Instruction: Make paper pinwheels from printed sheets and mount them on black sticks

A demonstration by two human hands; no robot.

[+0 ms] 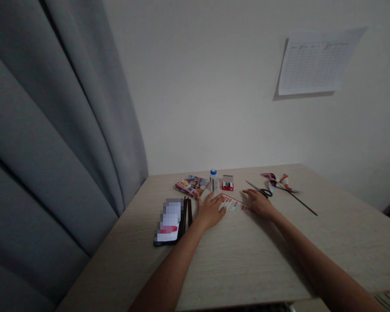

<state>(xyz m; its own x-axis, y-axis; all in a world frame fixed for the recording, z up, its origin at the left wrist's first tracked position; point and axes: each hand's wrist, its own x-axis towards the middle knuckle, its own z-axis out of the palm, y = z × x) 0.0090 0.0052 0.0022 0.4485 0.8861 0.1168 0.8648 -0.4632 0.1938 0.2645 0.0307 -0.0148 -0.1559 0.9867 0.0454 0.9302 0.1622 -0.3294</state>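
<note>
A white sheet of paper with red print (231, 202) lies on the table between my hands, its red edge sloping down to the right. My left hand (209, 212) rests palm down with fingers spread, the fingertips over the sheet's left end. At the right corner of the sheet is my right hand (261, 204), its fingers stretched out and the thumb side close to the paper. Scissors with black handles (265, 192) lie just beyond my right hand. A bottle with a blue cap (213, 182) and a small open red box (228, 185) stand behind the sheet.
Left of my left hand lie a phone with a lit, blurred screen (170, 221) and dark sticks (190, 212). A colourful booklet (192, 185) is behind them. A paper pinwheel on a dark stick (299, 199) lies at right. A grey curtain (68, 130) borders the table (234, 268).
</note>
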